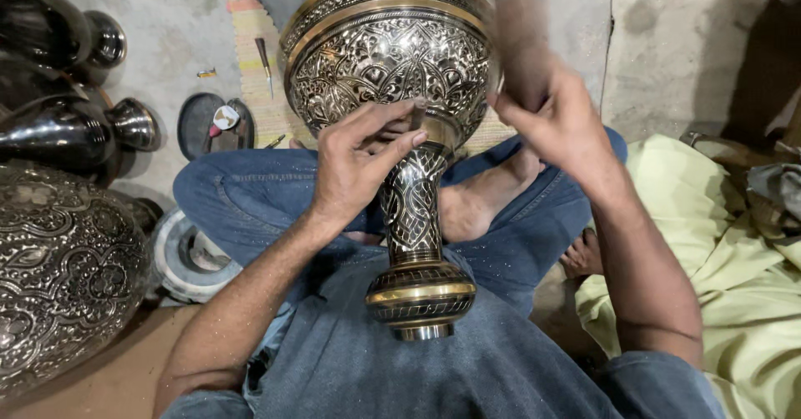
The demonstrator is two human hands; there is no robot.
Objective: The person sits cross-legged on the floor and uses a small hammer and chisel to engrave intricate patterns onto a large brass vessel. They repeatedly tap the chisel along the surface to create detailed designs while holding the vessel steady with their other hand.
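While gripped: vase (392, 68) is laid across the lap, stem held.
Left hand (359, 164): fingers are closed round the stem.
Right hand (555, 118): a blurred tool (519, 35) is clasped beside the bowl.

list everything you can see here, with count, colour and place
engraved metal vase: 1, black and brass, lying across the lap
engraved vessel: 1, dark silver, lower left
plain dark vases: 2, black, upper left floor
small tool: 1, dark, on woven mat
round tin: 1, white, beside left knee
cloth: 1, pale yellow, right
jeans: blue, crossed legs
left hand: grips the vase neck
right hand: at the vase's bowl, holding a blurred object
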